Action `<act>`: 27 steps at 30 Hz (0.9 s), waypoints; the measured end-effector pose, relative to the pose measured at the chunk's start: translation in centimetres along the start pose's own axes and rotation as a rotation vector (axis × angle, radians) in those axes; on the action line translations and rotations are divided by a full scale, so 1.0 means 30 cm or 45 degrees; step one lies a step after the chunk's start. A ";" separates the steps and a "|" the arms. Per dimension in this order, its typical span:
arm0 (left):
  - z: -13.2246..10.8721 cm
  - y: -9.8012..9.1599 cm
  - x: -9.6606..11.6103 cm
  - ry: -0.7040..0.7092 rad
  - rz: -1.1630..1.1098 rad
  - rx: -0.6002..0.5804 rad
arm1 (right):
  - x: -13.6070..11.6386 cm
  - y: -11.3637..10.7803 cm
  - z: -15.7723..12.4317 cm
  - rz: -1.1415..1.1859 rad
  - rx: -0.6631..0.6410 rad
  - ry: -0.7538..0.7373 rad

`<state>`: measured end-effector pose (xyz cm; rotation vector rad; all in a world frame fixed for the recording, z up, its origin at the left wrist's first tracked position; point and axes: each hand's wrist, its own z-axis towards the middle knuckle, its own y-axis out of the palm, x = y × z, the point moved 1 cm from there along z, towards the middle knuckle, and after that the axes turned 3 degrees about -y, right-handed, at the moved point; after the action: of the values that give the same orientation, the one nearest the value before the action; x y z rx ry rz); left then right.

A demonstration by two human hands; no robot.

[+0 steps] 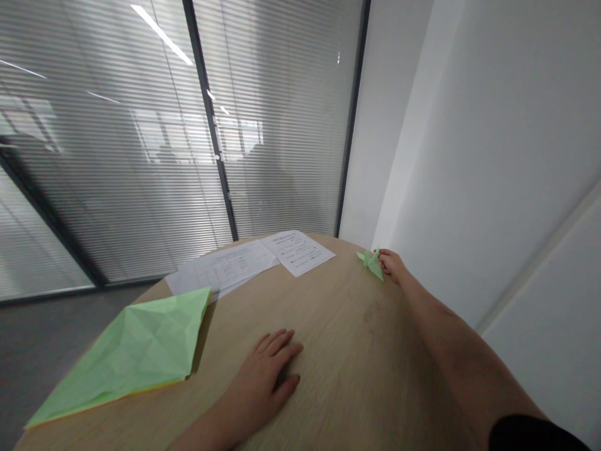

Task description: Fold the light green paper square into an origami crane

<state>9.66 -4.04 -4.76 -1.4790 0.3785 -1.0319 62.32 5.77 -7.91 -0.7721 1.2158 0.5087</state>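
A small green origami crane [370, 263] is at the far right of the table, its wings spread. My right hand [391, 265] pinches one side of it, with the arm stretched far forward. Whether the crane rests on the wood or hangs just above it, I cannot tell. My left hand [270, 369] lies flat on the table near the front, palm down, fingers stretched out and holding nothing. Left of that hand is a stack of creased green paper [136, 351] with a thin yellow-orange layer showing along its lower edge.
A round wooden table [323, 338] fills the lower view. Printed white sheets [298, 252] and more papers [225, 266] overlap along its far edge. Behind stands a glass partition with blinds [291, 125]. A white wall [498, 156] rises close on the right.
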 end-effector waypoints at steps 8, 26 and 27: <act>0.007 -0.014 0.020 -0.025 0.005 -0.036 | 0.017 -0.014 -0.009 -0.089 0.275 -0.056; 0.021 -0.069 0.065 0.002 0.052 -0.072 | 0.032 -0.054 -0.158 -0.160 0.599 -0.051; 0.022 -0.068 0.062 0.015 0.052 -0.057 | 0.034 -0.059 -0.170 -0.155 0.594 -0.044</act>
<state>10.52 -4.56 -2.11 -1.4999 0.4412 -1.0053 60.65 0.69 -9.21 -0.4325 1.1866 0.1261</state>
